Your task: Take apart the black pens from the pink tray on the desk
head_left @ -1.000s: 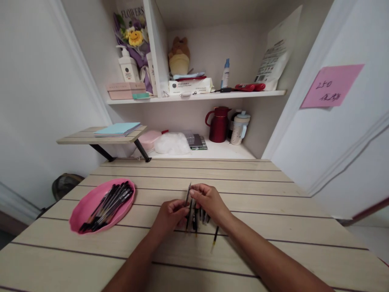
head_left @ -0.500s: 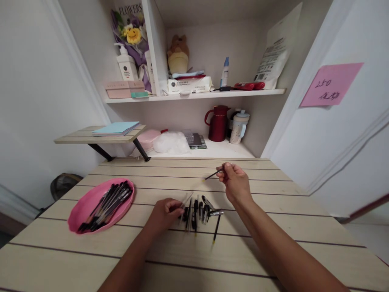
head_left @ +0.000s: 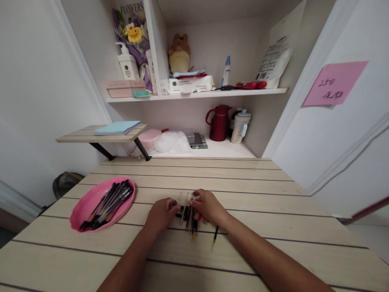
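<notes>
Loose pen parts (head_left: 192, 223) lie in a small pile between my hands: dark refills with yellowish ends, clear barrels and black pieces. My left hand (head_left: 162, 213) is at the left side of the pile, thumb and fingers pinched together. A faint clear pen barrel (head_left: 181, 198), blurred, stands at its fingertips. My right hand (head_left: 209, 206) reaches over the right side of the pile with its fingers curled in; it covers part of the pile, and what it grips is hidden. A single dark refill (head_left: 215, 234) lies apart, below my right wrist.
A pink oval basket (head_left: 75, 215) with several assembled pens (head_left: 112, 202) stands on the slatted table to the left. Behind are a small raised shelf (head_left: 75, 136) with blue paper, a plastic bag (head_left: 172, 142), a red jug (head_left: 219, 123) and a light cup (head_left: 240, 127).
My right hand has come down and left to the pile; the dark refill it held up no longer shows separately. My left hand has stayed nearly in place.
</notes>
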Tool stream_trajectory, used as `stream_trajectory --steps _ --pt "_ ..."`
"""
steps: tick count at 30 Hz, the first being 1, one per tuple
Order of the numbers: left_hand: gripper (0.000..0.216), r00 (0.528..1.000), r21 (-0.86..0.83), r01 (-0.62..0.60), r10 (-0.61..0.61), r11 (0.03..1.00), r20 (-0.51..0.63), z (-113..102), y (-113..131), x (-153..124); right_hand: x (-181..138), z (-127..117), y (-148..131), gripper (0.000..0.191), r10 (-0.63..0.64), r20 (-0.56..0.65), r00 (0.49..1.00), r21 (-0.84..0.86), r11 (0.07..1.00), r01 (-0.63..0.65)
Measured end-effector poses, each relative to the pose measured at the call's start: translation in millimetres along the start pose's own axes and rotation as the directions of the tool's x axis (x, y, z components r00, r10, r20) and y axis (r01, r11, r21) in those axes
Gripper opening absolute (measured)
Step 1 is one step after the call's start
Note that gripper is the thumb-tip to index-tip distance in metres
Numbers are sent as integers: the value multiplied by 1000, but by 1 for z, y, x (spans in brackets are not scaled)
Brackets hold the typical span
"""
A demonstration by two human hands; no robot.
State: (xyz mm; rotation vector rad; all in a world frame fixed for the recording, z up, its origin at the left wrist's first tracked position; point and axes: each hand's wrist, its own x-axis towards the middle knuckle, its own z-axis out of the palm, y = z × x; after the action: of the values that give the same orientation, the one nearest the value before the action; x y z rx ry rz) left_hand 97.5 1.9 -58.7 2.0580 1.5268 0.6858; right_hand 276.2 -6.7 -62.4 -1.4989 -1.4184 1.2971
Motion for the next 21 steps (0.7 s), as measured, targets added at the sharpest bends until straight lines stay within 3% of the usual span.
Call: stream_trajectory --steps 7,17,21 --pt "28 999 56 -33 32 998 6 -4 3 0 -2 -14 -9 26 -20 -13 1000 -70 997 19" --pt "25 1000 120 5 -2 993 -22 -10 -7 5 -2 -29 -16 17 -90 -57 994 -165 983 79" --pt "25 999 133 15 -9 991 -46 -25 -9 8 -4 -31 -18 18 -122 -72 990 -213 971 104"
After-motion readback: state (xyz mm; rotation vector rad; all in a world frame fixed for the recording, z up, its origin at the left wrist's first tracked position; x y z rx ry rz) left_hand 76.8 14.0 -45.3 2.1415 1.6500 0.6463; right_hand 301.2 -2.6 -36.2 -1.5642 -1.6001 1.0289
